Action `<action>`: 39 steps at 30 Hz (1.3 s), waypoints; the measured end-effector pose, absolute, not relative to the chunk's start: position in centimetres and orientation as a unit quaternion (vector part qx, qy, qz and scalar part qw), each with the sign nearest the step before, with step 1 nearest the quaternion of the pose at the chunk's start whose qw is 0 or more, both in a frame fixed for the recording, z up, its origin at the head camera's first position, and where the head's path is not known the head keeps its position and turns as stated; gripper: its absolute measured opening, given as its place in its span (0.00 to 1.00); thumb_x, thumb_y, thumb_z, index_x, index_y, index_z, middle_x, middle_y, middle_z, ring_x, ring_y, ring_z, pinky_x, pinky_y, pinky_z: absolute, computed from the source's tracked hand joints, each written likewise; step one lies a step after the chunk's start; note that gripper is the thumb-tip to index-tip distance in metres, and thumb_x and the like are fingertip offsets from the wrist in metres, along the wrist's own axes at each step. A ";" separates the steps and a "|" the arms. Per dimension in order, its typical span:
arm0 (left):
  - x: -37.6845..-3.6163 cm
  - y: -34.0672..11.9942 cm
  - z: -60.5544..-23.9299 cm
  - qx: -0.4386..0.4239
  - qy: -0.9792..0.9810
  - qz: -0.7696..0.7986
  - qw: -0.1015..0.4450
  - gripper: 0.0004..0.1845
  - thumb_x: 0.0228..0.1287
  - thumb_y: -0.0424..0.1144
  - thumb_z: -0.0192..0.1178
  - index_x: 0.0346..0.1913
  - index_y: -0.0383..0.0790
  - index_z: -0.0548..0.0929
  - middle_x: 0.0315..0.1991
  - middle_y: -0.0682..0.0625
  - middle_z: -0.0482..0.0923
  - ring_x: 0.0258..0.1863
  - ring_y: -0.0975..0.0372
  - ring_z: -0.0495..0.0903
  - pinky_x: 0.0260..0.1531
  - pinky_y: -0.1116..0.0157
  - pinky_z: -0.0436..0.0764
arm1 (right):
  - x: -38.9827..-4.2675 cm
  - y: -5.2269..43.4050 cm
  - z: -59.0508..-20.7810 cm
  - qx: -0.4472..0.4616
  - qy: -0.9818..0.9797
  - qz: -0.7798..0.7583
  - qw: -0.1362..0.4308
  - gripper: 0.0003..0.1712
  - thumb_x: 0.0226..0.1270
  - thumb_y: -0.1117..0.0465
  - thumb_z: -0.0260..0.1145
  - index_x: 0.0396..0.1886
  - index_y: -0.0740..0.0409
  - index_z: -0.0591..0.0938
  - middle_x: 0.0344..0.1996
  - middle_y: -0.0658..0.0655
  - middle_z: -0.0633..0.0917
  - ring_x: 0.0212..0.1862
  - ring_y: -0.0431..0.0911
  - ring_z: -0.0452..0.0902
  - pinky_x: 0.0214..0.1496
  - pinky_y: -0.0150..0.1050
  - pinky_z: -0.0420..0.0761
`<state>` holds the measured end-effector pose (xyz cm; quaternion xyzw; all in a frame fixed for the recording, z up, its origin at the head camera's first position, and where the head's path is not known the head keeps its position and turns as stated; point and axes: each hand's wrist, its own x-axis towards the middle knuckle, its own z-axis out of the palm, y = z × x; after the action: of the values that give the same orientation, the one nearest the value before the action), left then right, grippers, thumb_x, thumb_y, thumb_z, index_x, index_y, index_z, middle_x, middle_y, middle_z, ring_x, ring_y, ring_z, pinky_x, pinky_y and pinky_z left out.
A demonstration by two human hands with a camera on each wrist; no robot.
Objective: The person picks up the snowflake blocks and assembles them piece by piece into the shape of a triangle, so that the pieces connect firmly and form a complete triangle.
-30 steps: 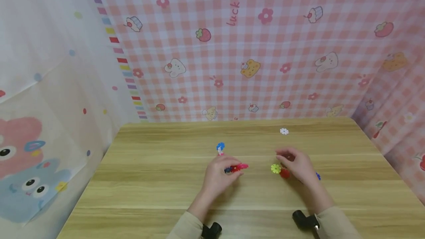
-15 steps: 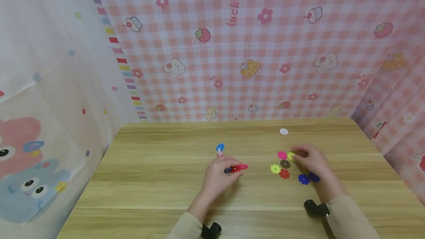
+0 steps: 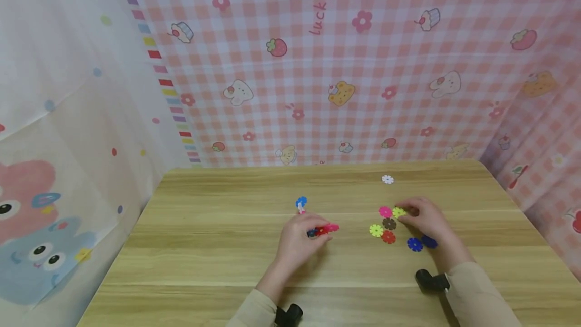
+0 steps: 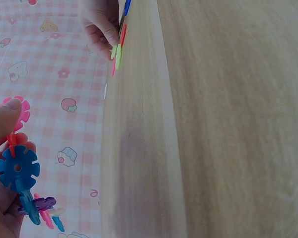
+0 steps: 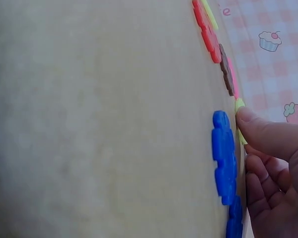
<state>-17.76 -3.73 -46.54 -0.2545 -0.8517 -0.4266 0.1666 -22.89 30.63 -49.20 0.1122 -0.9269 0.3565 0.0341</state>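
Observation:
My left hand (image 3: 299, 236) holds a chain of interlocking snowflake discs (image 4: 18, 168) between thumb and fingers. In the left wrist view the chain runs from a pink disc (image 4: 23, 113) under the thumb through red, blue and purple pieces to a small light-blue one. The head view shows its blue end disc (image 3: 301, 201) beyond the knuckles. To the right, my right hand (image 3: 424, 218) pinches a yellow snowflake disc (image 3: 398, 212) low over the table, its thumb (image 5: 258, 131) on the disc. The fingers partly hide that disc.
Beside the right hand lie loose discs: pink (image 3: 385, 211), brown (image 3: 389, 223), red (image 3: 388, 236), another yellow one (image 3: 375, 230), and two dark blue (image 3: 414, 244). A white disc (image 3: 388, 179) lies near the back edge of the wooden table (image 3: 204, 246). A checked cloth (image 3: 290, 74) hangs behind.
My right hand has shifted to the right, uncovering the pink, brown and dark blue discs, and its fingers have come onto the yellow disc. The left hand stays in place with its chain.

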 end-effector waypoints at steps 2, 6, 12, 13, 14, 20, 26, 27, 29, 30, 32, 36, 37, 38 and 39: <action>-17.8 -3.7 -46.5 -0.255 -0.851 -0.428 0.168 0.10 0.49 0.34 0.77 0.37 0.43 0.91 0.38 0.54 0.86 0.41 0.62 0.82 0.47 0.64 0.79 | -22.9 30.6 -49.3 0.106 -0.927 0.359 0.037 0.17 0.60 0.66 0.74 0.47 0.69 0.83 0.41 0.65 0.81 0.41 0.55 0.76 0.45 0.49 0.77; -17.9 -3.8 -46.5 -0.259 -0.849 -0.427 0.172 0.10 0.49 0.34 0.78 0.37 0.43 0.91 0.37 0.54 0.87 0.41 0.62 0.83 0.47 0.64 0.79 | -22.9 30.7 -49.3 0.082 -0.926 0.368 0.036 0.17 0.61 0.66 0.72 0.48 0.68 0.81 0.36 0.60 0.79 0.38 0.51 0.73 0.40 0.44 0.74; -17.9 -3.8 -46.5 -0.268 -0.850 -0.418 0.176 0.11 0.49 0.34 0.78 0.37 0.42 0.91 0.38 0.53 0.87 0.41 0.61 0.83 0.47 0.63 0.79 | -22.5 30.8 -49.3 0.063 -0.925 0.371 0.044 0.14 0.65 0.67 0.68 0.50 0.64 0.81 0.35 0.58 0.82 0.39 0.51 0.75 0.42 0.47 0.75; -17.9 -3.8 -46.5 -0.268 -0.851 -0.416 0.175 0.11 0.49 0.34 0.78 0.37 0.42 0.91 0.38 0.53 0.87 0.41 0.61 0.83 0.47 0.62 0.79 | -22.3 30.8 -49.3 0.062 -0.926 0.370 0.046 0.13 0.66 0.66 0.68 0.49 0.64 0.81 0.34 0.58 0.82 0.39 0.51 0.76 0.43 0.46 0.75; -17.9 -3.8 -46.5 -0.268 -0.852 -0.414 0.174 0.11 0.49 0.34 0.78 0.37 0.42 0.91 0.38 0.52 0.87 0.42 0.61 0.83 0.47 0.62 0.80 | -22.2 30.8 -49.2 0.062 -0.925 0.371 0.048 0.12 0.67 0.66 0.67 0.49 0.63 0.82 0.34 0.57 0.83 0.39 0.51 0.77 0.43 0.46 0.75; -17.9 -3.8 -46.5 -0.268 -0.855 -0.407 0.176 0.11 0.48 0.34 0.78 0.38 0.40 0.91 0.38 0.51 0.87 0.41 0.60 0.83 0.47 0.62 0.80 | -21.1 29.4 -48.4 0.072 -0.910 0.407 0.043 0.13 0.68 0.63 0.67 0.49 0.62 0.83 0.31 0.54 0.82 0.32 0.43 0.74 0.31 0.36 0.75; -17.9 -3.7 -46.7 -0.269 -0.857 -0.403 0.176 0.12 0.48 0.33 0.78 0.38 0.40 0.91 0.38 0.51 0.87 0.41 0.60 0.83 0.47 0.61 0.80 | -19.9 26.4 -47.6 0.086 -0.873 0.479 0.005 0.14 0.68 0.62 0.68 0.50 0.64 0.82 0.29 0.55 0.82 0.28 0.41 0.73 0.26 0.34 0.75; -17.9 -3.7 -46.7 -0.268 -0.857 -0.402 0.176 0.11 0.48 0.33 0.78 0.38 0.40 0.91 0.38 0.51 0.87 0.41 0.60 0.84 0.47 0.61 0.80 | -19.8 25.8 -47.5 0.088 -0.863 0.497 -0.001 0.15 0.68 0.63 0.68 0.50 0.66 0.82 0.29 0.56 0.82 0.27 0.42 0.73 0.25 0.34 0.76; -18.0 -3.6 -46.8 -0.268 -0.859 -0.400 0.176 0.11 0.48 0.33 0.78 0.38 0.40 0.91 0.38 0.51 0.87 0.41 0.60 0.84 0.47 0.61 0.79 | -19.5 24.6 -47.2 0.093 -0.843 0.530 -0.019 0.15 0.68 0.64 0.68 0.51 0.67 0.81 0.28 0.59 0.82 0.26 0.43 0.74 0.22 0.35 0.77; -18.0 -3.6 -46.8 -0.268 -0.859 -0.400 0.176 0.11 0.48 0.34 0.78 0.38 0.40 0.91 0.38 0.51 0.87 0.42 0.60 0.84 0.47 0.61 0.79 | -19.4 24.0 -47.1 0.098 -0.836 0.539 -0.022 0.15 0.68 0.64 0.68 0.50 0.68 0.81 0.28 0.59 0.82 0.25 0.43 0.75 0.22 0.35 0.77; -18.0 -3.6 -46.8 -0.267 -0.859 -0.400 0.174 0.11 0.49 0.34 0.78 0.38 0.40 0.91 0.38 0.51 0.87 0.42 0.60 0.84 0.48 0.61 0.79 | -19.1 23.0 -46.9 0.108 -0.822 0.558 -0.030 0.14 0.67 0.66 0.68 0.50 0.69 0.81 0.27 0.60 0.82 0.25 0.44 0.75 0.23 0.34 0.77; -18.0 -3.5 -46.8 -0.263 -0.863 -0.397 0.170 0.12 0.49 0.35 0.78 0.38 0.40 0.91 0.39 0.52 0.87 0.42 0.60 0.83 0.48 0.61 0.79 | -18.6 21.3 -46.5 0.125 -0.805 0.579 -0.035 0.14 0.66 0.67 0.68 0.49 0.71 0.81 0.26 0.59 0.83 0.26 0.45 0.78 0.28 0.34 0.79; -18.0 -3.5 -46.8 -0.264 -0.864 -0.393 0.171 0.12 0.49 0.35 0.78 0.38 0.40 0.91 0.39 0.51 0.87 0.42 0.60 0.84 0.48 0.61 0.79 | -18.5 21.0 -46.4 0.126 -0.800 0.585 -0.038 0.14 0.66 0.68 0.67 0.49 0.72 0.80 0.27 0.59 0.83 0.27 0.45 0.78 0.30 0.34 0.80; -17.9 -3.4 -46.8 -0.265 -0.865 -0.389 0.172 0.12 0.49 0.35 0.78 0.38 0.40 0.91 0.39 0.51 0.87 0.42 0.60 0.84 0.48 0.61 0.79 | -18.4 20.7 -46.3 0.126 -0.795 0.592 -0.041 0.15 0.67 0.68 0.67 0.49 0.73 0.80 0.27 0.59 0.83 0.27 0.45 0.78 0.31 0.34 0.81; -17.9 -3.4 -46.8 -0.266 -0.867 -0.385 0.173 0.12 0.49 0.35 0.78 0.38 0.40 0.91 0.39 0.51 0.87 0.42 0.60 0.84 0.48 0.61 0.79 | -18.2 20.4 -46.2 0.125 -0.791 0.597 -0.043 0.15 0.67 0.68 0.67 0.49 0.74 0.79 0.27 0.60 0.83 0.28 0.45 0.78 0.32 0.35 0.82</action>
<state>-17.92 -3.41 -46.77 -0.2656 -0.8668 -0.3850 0.1730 -18.25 20.42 -46.22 0.1248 -0.7911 0.5973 -0.0434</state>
